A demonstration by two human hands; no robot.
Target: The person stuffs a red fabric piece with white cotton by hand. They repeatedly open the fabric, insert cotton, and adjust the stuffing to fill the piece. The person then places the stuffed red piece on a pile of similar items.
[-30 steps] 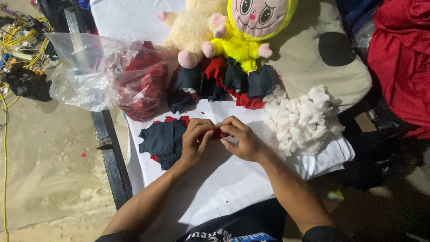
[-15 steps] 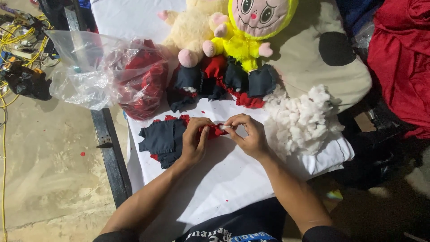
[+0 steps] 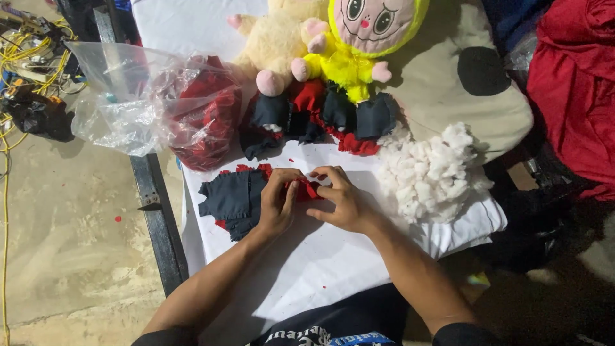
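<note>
Small red fabric piece, dark navy cloth cut-outs edged in red, white cloth-covered desk, fluffy white stuffing heap, yellow-hooded plush doll with pink hands, cream plush toy, clear plastic bag of red scraps.

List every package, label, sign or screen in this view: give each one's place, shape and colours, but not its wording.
Clear plastic bag: on the table's far left corner, crumpled and open, holding red fabric pieces.
Printed lettering on the person's dark shirt: bottom edge of the view, pale letters above a blue band.
No signs or screens are in view.
</note>
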